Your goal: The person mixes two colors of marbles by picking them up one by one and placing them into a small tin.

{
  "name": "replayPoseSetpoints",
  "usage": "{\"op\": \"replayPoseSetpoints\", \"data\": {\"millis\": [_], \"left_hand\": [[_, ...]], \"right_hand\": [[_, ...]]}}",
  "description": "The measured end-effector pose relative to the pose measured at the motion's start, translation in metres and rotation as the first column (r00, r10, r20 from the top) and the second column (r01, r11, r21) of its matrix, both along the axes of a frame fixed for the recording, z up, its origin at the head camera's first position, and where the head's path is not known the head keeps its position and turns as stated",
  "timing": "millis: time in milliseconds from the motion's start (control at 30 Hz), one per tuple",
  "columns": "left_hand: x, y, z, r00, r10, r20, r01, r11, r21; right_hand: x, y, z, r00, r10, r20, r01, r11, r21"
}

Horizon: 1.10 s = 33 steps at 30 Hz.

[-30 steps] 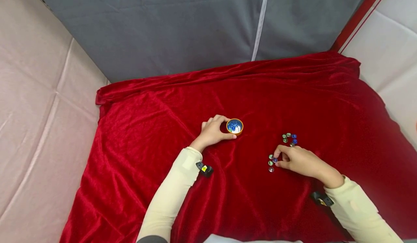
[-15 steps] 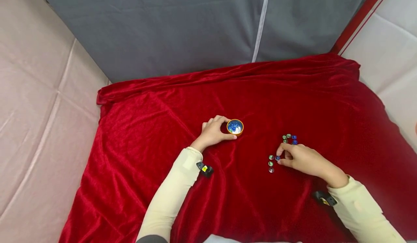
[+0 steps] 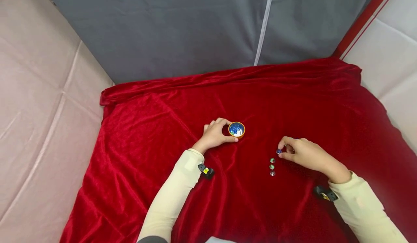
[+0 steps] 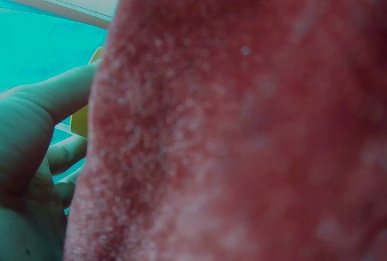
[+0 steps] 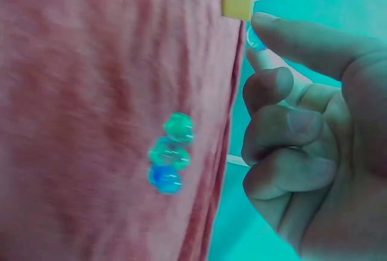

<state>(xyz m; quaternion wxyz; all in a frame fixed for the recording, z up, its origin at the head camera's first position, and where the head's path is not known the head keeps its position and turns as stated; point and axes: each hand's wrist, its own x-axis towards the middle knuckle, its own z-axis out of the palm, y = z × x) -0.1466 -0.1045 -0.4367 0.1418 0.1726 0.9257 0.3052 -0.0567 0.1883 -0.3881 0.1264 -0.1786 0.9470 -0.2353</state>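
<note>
Left hand grips cup from its left; right hand pinches blue bead, right of cup, toward its near side.

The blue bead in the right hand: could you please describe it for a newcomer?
Over the red cloth, find the right hand. It pinches the blue bead; unlike the three beads lined up nearby, this one is blue and held.

Blue bead, orange-rimmed bowl
</note>
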Motion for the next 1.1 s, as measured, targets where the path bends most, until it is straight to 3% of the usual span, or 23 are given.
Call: {"op": "replayPoseSetpoints", "data": {"millis": [400, 800, 1100], "left_hand": [[0.002, -0.001, -0.002, 1.0, -0.003, 0.006, 0.003, 1.0, -0.009], [0.0, 0.0, 0.001, 1.0, -0.002, 0.003, 0.002, 1.0, -0.028], [-0.002, -0.002, 0.0, 1.0, 0.0, 0.004, 0.0, 1.0, -0.014]], "right_hand": [[-0.019, -0.011, 0.023, 0.999, -0.016, -0.04, 0.017, 1.0, 0.016], [-0.034, -0.025, 0.025, 0.999, -0.01, -0.044, 0.01, 1.0, -0.005], [-0.05, -0.038, 0.026, 1.0, -0.008, 0.0, 0.008, 1.0, -0.019]]}}
